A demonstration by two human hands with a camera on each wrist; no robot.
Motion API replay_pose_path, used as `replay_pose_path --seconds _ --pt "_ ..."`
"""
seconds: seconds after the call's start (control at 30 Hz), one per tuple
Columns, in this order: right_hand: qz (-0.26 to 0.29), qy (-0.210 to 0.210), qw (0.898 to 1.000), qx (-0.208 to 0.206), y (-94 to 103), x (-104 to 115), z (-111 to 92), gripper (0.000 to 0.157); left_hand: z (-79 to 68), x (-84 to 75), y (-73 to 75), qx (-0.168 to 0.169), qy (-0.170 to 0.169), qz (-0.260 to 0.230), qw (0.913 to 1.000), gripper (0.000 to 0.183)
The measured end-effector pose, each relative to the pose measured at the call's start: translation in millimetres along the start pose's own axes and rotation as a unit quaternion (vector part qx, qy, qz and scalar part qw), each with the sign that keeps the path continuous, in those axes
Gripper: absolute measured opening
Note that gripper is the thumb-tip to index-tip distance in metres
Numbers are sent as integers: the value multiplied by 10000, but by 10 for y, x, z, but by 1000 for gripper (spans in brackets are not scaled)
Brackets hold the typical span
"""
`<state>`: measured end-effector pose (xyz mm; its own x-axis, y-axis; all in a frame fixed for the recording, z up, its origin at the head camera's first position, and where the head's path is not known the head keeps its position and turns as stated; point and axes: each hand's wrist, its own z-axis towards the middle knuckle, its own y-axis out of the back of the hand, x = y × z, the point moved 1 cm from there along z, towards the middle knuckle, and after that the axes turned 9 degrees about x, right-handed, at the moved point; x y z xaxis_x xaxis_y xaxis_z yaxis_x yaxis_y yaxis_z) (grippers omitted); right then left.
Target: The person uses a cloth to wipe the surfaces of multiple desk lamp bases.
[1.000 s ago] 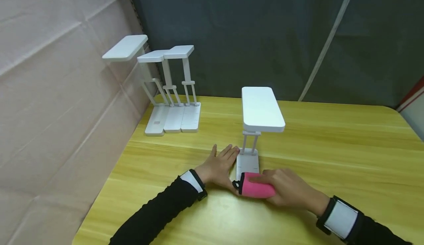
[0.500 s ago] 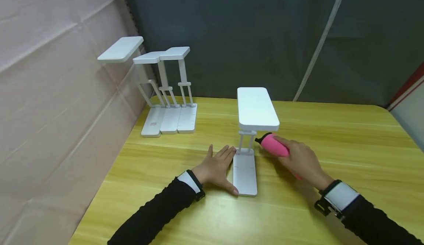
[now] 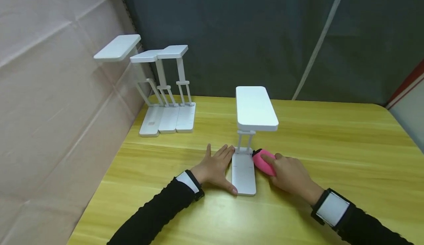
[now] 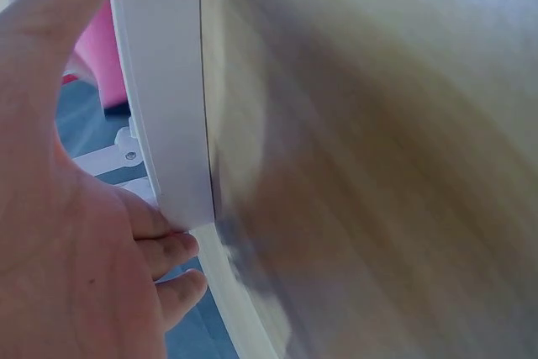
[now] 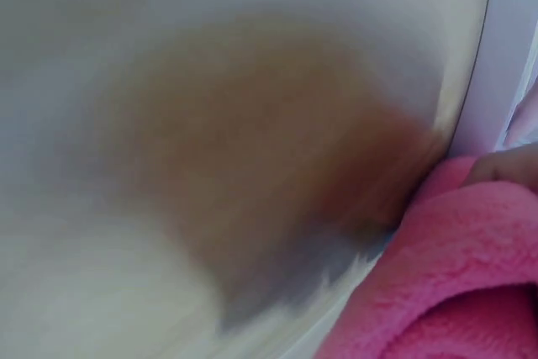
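Observation:
A white folding desk lamp stands upright on the table, its flat head tilted toward me. My left hand spreads along the left side of the lamp's base. Its fingertips touch near the back corner and its thumb touches the front corner. In the left wrist view the base edge runs beside that hand. My right hand grips a fluffy pink cloth with a black end, against the base's right side. Folds of the cloth fill the lower right of the right wrist view.
Several more white folding lamps stand side by side at the table's back left, one head reaching toward the pale wall covering. A dark curtain hangs behind the wooden table.
My right hand has carried the pink cloth from the front of the lamp's base, round past its back right, to its right side. The left hand has stayed in place.

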<state>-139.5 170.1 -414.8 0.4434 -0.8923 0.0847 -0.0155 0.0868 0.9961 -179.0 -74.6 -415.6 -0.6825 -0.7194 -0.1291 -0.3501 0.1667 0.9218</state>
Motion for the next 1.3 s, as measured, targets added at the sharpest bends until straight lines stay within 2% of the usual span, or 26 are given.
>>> replay_pose_path --seconds 0.23,0.43,0.5,0.6,0.73,0.83,0.93,1.03,1.17,1.3 --pt "83 514 9975 469 64 129 -348 50 -5 -1 13 34 13 -75 10000 129" --pt "663 1028 9893 789 110 134 -562 52 9 -13 26 88 10 12 10000 128" --pt "863 1106 9877 694 126 73 -547 55 3 -3 36 86 10 30 10000 128" --pt "956 714 9922 361 170 -94 -431 58 -2 0 49 49 -18 -16 10000 127" --pt "431 -180 9989 -68 181 -286 -156 59 -14 -16 53 57 -20 2 10000 127" --pt "-77 -419 9990 -144 101 -302 38 56 -27 -31 34 111 20 50 9999 127" --pt "-343 -250 9989 -206 -30 -234 144 55 -29 -40 -1 132 -2 39 9999 127" --pt "-466 36 9978 -470 -116 -159 150 55 -13 -52 -21 85 -54 -5 9999 127" --pt "-506 291 9957 -726 -136 -101 43 54 14 -74 -8 97 14 43 9999 127" --pt "-478 583 9947 -695 -121 -46 -100 52 28 -64 12 199 184 128 9996 127"
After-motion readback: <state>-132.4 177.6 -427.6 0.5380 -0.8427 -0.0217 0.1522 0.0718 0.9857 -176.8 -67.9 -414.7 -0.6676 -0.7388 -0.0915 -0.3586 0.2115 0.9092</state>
